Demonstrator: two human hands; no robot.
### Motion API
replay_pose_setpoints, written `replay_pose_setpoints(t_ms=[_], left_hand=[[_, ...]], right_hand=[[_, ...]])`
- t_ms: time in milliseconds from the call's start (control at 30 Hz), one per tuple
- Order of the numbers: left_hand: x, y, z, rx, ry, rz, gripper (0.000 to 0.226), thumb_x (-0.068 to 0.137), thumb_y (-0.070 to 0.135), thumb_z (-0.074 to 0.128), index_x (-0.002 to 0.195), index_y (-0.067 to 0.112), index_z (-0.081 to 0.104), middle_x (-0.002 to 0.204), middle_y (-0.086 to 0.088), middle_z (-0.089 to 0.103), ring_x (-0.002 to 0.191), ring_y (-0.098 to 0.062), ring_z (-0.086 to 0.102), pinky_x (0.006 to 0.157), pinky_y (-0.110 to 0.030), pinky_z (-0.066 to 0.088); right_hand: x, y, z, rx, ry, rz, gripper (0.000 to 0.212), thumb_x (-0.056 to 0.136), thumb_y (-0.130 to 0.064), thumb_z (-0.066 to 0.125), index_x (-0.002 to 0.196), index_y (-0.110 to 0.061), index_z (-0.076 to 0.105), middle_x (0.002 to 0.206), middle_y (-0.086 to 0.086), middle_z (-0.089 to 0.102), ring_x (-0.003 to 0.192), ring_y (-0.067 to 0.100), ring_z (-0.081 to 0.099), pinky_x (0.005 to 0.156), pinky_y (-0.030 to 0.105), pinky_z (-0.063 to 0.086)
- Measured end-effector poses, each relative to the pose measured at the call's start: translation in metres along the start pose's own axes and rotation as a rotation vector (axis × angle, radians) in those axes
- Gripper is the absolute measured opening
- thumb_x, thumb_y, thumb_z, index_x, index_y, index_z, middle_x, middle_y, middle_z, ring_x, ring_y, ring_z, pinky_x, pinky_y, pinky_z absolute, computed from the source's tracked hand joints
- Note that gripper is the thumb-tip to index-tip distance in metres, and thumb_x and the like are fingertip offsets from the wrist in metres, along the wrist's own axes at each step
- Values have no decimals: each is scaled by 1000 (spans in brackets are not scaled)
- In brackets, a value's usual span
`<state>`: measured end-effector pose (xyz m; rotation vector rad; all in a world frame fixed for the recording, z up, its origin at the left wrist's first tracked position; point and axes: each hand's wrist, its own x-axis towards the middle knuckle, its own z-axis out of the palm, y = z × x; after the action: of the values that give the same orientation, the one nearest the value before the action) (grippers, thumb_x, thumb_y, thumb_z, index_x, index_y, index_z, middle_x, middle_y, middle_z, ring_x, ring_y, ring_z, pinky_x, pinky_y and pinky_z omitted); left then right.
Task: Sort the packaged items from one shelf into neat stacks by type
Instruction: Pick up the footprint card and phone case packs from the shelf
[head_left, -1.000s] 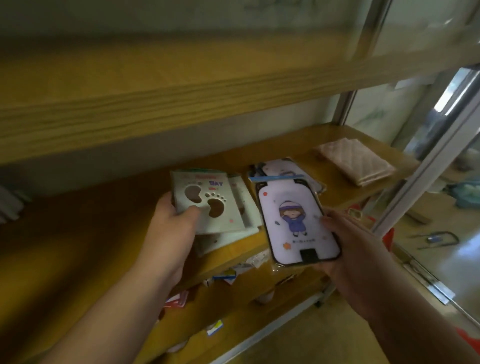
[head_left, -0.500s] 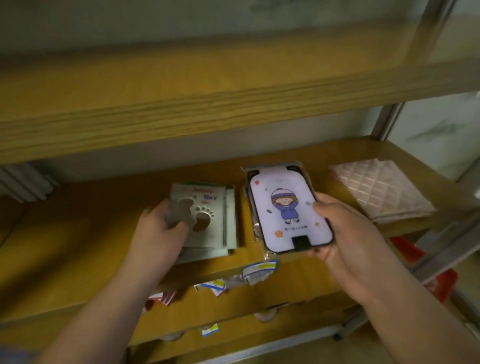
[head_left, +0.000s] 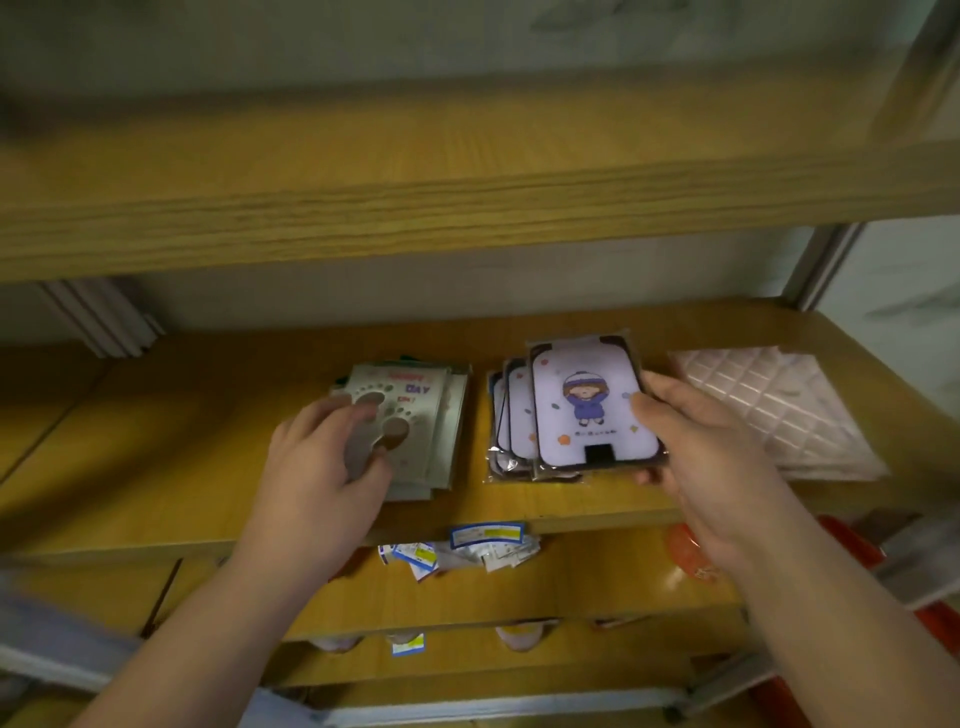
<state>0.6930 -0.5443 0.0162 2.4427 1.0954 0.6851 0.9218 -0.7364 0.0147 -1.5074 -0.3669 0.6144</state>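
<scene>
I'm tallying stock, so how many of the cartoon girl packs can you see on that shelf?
3 visible. The top pack lies under the right hand; a second and a third peek out fanned to its left. More may be hidden underneath.

A wooden shelf (head_left: 156, 467) is loaded with footprint card packs (head_left: 415, 415), cartoon card packs (head_left: 519, 415) and quilted pads (head_left: 769, 410).

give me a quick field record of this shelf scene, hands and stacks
left hand: rests on the footprint card stack
right hand: grips the top cartoon-girl packet
cartoon packet stack: fanned, beside the card stack, apart
quilted pads: right end of the shelf
lower shelf: loose small packets
</scene>
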Motion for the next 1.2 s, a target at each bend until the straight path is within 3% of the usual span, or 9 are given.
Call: replay_pose_setpoints(t_ms=[100, 200, 367, 500, 567, 733, 900, 1033, 1200], left_hand=[[-9, 6, 1, -9, 9, 32, 44, 88, 32, 59, 131, 30, 59, 127, 21, 42, 122, -4, 31, 97, -30, 33], [-15, 10, 0, -10, -9, 44, 43, 87, 34, 57, 130, 33, 58, 129, 21, 44, 128, -10, 34, 98, -31, 34], [-14, 17, -2, 3, -14, 51, 43, 86, 37, 55, 128, 32, 60, 134, 15, 50, 131, -16, 38, 101, -33, 34], [-17, 20, 0, 4, 9, 64, 39, 87, 33, 58, 125, 30, 63, 136, 14, 52, 131, -15, 38, 101, -31, 32], [-19, 21, 1, 0, -6, 67, 40, 87, 35, 57, 126, 30, 63, 136, 15, 50, 130, -10, 35, 101, -28, 31], [-25, 21, -4, 9, -8, 98, 41, 86, 35, 56, 126, 31, 63, 134, 14, 52, 129, -11, 39, 100, -26, 31], [-32, 16, -11, 42, -1, 98, 39, 87, 25, 63, 126, 29, 63, 132, 12, 54, 128, -13, 43, 100, -27, 33], [-39, 11, -17, 109, -20, 80, 42, 87, 21, 67, 129, 26, 61, 135, 10, 54, 130, -15, 44, 104, -32, 39], [-40, 2, -29, 176, 11, 47, 49, 88, 26, 66, 136, 24, 56, 140, 11, 48, 136, -16, 38, 108, -30, 31]], right_hand=[[15, 2, 4, -85, -11, -39, 38, 98, -26, 59, 137, -28, 54, 90, -9, 78, 57, 5, 62, 43, 21, 43], [27, 1, 11, -149, -41, -70, 40, 99, -28, 57, 138, -27, 51, 99, -4, 76, 46, 5, 56, 41, 20, 42], [32, 2, 14, -529, -56, -271, 29, 93, -33, 57, 118, -46, 53, 87, -19, 75, 73, -7, 67, 54, 13, 46], [30, 4, 10, -847, -56, -372, 4, 90, -40, 58, 94, -40, 58, 71, -17, 63, 63, -16, 57, 43, 9, 34], [28, -1, 10, -918, -35, -408, 9, 88, -44, 62, 86, -35, 59, 68, -13, 52, 64, -11, 54, 42, 14, 28], [22, -11, 7, -1068, 67, -387, 56, 87, -57, 55, 130, -21, 57, 99, -6, 53, 85, 11, 48, 63, 29, 36], [-8, -16, 14, -1021, 6, -580, 48, 92, -44, 56, 135, -24, 55, 125, -6, 57, 109, 13, 55, 81, 24, 41], [-30, -13, 31, -861, -102, -641, 42, 92, -41, 53, 132, -29, 60, 123, -18, 58, 109, -2, 51, 81, 6, 35], [-37, -7, 61, -910, -167, -705, 47, 92, -42, 51, 136, -28, 55, 131, -13, 56, 117, 3, 50, 90, 13, 38]])
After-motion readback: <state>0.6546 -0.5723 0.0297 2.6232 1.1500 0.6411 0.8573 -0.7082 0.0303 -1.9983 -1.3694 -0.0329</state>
